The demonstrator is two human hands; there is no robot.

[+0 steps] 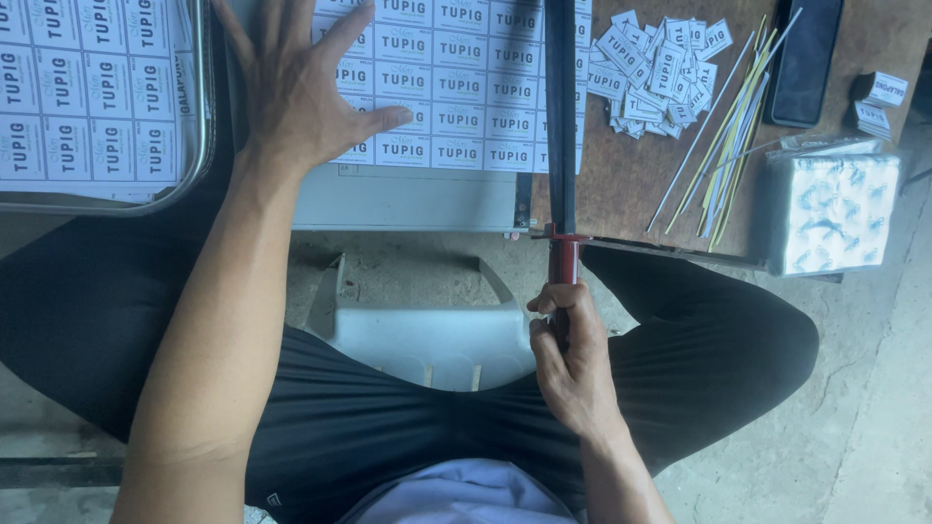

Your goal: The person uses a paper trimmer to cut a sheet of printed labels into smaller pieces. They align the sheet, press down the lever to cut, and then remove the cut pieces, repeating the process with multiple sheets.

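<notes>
Here, left hand (296, 92) pinning label sheet (456, 87), right hand (573, 359) gripping cutter handle (563, 267)

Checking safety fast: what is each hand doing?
Left hand: open, flat on the label sheet.
Right hand: closed on the cutter handle.

1. The grey cutter bed (408, 199) is covered by a white sheet of printed labels (456, 87), pressed flat by the left hand (291, 92); a bare strip is left along its near edge.
2. The right edge is barred by the long dark cutter blade arm (560, 107), whose red handle (563, 260) is gripped by the right hand (573, 359).
3. The brown wooden tabletop (621, 184) is crowded by a heap of cut white labels (655, 73), thin pale paper strips (728, 126), a black phone (806, 58) and a white wrapped packet (835, 209); bare wood is left beside the blade.
4. The left side is closed by a metal tray (199, 146).
</notes>
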